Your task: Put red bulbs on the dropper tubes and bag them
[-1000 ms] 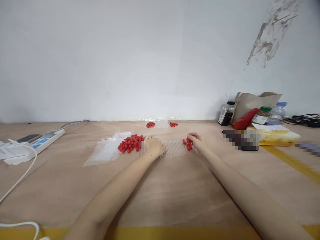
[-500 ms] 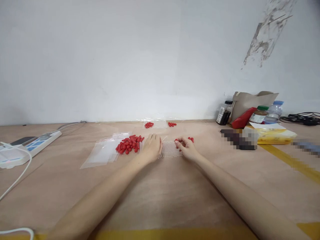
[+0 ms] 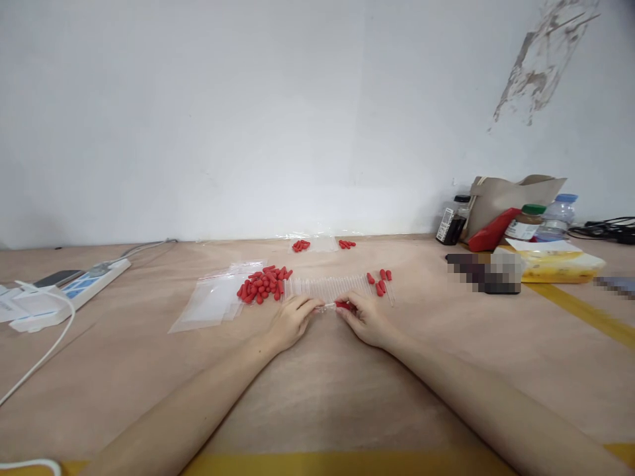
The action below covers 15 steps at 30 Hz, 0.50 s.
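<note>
My left hand [image 3: 294, 320] is closed on a thin clear dropper tube [image 3: 327, 306] held sideways. My right hand [image 3: 368, 318] pinches a red rubber dropper bulb [image 3: 342, 305] at the tube's right end; whether the tube sits inside the bulb I cannot tell. Behind both hands lies a row of clear tubes [image 3: 330, 287], side by side. A pile of red bulbs [image 3: 258, 284] lies left of the row. At its right end are several more red bulbs [image 3: 381, 288], with a tube [image 3: 391, 295] beside them.
Clear plastic bags [image 3: 201, 303] lie left of the pile. Bagged droppers [image 3: 320, 244] rest by the wall. A power strip [image 3: 74, 295] with cables stands at left. At right are a dark bottle [image 3: 450, 223], a beige bag [image 3: 516, 195], jars and a yellow tissue pack [image 3: 563, 266].
Both hands have come nearer to me and closer together, in front of the tube row. The tube and the red bulb now meet. The view has shifted slightly left.
</note>
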Motion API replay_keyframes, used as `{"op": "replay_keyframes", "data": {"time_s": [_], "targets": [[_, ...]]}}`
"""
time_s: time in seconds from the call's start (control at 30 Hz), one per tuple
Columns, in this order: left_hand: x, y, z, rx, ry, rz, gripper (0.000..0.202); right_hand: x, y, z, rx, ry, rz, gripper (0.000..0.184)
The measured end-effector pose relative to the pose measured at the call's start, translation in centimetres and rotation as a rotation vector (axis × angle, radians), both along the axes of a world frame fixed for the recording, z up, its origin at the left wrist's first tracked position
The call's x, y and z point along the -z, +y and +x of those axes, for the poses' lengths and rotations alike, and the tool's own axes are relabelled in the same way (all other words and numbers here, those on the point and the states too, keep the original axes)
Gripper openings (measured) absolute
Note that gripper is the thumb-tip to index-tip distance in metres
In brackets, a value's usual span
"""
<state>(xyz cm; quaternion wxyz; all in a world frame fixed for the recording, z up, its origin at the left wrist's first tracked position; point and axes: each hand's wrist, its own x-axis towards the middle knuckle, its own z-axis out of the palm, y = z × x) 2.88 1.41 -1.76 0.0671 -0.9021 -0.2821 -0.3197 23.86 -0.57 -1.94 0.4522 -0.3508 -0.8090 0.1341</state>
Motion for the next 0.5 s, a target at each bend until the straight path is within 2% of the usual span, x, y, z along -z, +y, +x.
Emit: {"op": "replay_keyframes", "data": {"time_s": [0.13,0.33,0.5], "targets": [[0.10,0.05,0.08,0.011,0.000,0.048,0.020,-0.01,0.01,0.02,-0.029,0.002,0.006,0.012],[0.25,0.16,-0.18,0.012,-0.006,0.001,0.025,-0.28,-0.17,0.11,-0.042,-0.009,-0.015,0.010],[0.55,0.45,-0.38,0.067,-0.017,-0.006,0.033,-0.22,-0.18,0.22,-0.068,-0.004,-0.022,0.011]]}}
